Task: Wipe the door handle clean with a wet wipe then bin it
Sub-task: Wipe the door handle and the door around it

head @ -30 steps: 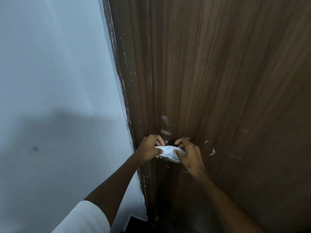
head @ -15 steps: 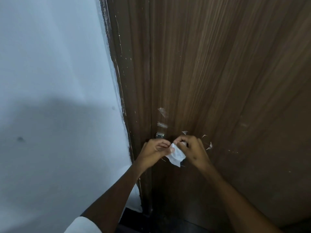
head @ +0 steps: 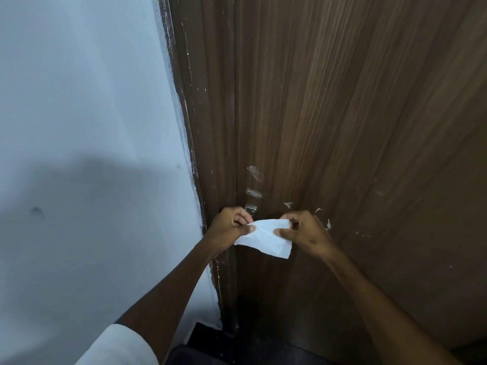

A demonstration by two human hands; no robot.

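Both hands are up in front of the door (head: 342, 127) and the wet wipe (head: 266, 237) is stretching out between them. The left hand (head: 229, 229) is pinching the wipe's left end, thumb lying flat on top of the sheet with the other fingers curled in behind it. The right hand (head: 305, 233) is pinching the right end, thumb tip pressing onto the white sheet and the forefinger hooking over the upper corner. So each hand is grasping the wipe at an end, and the wipe is spanning the gap between them, its lower right corner hanging free below the right thumb.

The wipe is sitting just in front of the dark wooden door, low on it, close beside the door frame (head: 205, 154). A small piece of metal hardware (head: 250, 208) is peeking out just above the left hand's knuckles; the rest of the handle is hiding behind the hands and wipe, so whether the wipe is touching it cannot be told.

White scuffs (head: 255, 173) are showing on the wood above the hands. The pale wall (head: 79, 127) is filling the left side, and a white sleeve (head: 118, 346) is showing on the left arm.

No brand, label or writing is readable anywhere on the wipe or door.
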